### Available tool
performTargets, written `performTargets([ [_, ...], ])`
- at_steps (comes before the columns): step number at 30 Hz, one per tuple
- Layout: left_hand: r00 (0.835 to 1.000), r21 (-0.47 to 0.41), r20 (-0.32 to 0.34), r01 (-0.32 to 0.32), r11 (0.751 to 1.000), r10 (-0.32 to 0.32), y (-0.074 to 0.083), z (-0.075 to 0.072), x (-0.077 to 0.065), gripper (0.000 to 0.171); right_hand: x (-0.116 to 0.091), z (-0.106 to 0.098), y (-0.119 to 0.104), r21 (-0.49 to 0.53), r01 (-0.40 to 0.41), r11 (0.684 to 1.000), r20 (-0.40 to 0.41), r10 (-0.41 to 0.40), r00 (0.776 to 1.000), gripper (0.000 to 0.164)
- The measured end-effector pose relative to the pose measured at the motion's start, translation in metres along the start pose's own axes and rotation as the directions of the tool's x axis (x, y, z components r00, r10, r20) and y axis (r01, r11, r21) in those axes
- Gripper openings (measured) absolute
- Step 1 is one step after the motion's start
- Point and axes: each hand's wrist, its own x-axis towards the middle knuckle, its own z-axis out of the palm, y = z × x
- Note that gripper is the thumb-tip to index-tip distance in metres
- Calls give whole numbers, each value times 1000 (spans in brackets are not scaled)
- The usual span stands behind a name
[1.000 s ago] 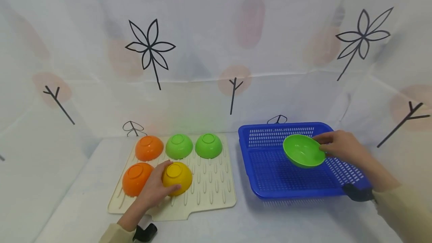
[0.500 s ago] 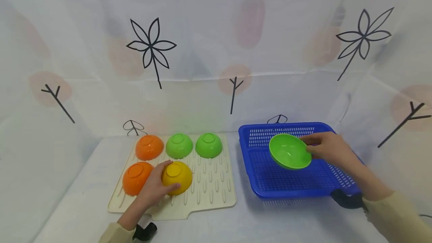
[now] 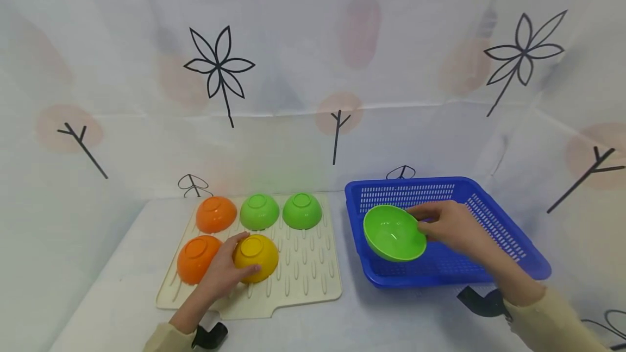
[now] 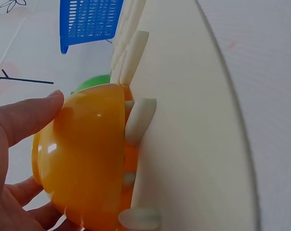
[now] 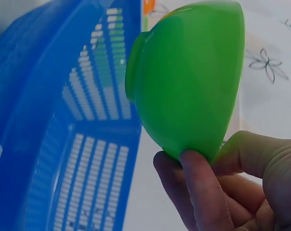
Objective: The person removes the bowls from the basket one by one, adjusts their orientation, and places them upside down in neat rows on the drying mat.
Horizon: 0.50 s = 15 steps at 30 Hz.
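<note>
My right hand [image 3: 455,227] pinches a green bowl [image 3: 391,232] by its rim, thumb and fingers at one edge. The bowl is tilted, its inside facing up toward the head camera, above the left part of the blue basket [image 3: 528,265]. In the right wrist view, the bowl's foot [image 5: 132,70] faces the basket side. My left hand [image 3: 225,270] is curled round an upside-down yellow bowl [image 3: 261,259], which sits on a cream drying mat [image 3: 308,287]. The left wrist view shows its rim against the mat's raised ridges [image 4: 140,120].
Two orange bowls [image 3: 216,214] stand upside down along the mat's left side. Two green bowls [image 3: 302,212] lie upside down in the back row. The patterned white cloth [image 3: 288,151] rises behind the table.
My right hand has carried the green bowl leftward and slightly toward me, from the middle of the basket to its left part. My left hand and the yellow bowl have stayed put.
</note>
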Motion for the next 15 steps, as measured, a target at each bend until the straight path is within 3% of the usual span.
performTargets([
  [8,999,-2,-16,-35,999,35,1,0,2,83,-1,23,-9,68,38,997,-5,-38,999,37],
  [15,995,-10,-30,-99,995,99,12,-2,2,82,2,40,-14,92,57,994,-18,-55,998,37],
])
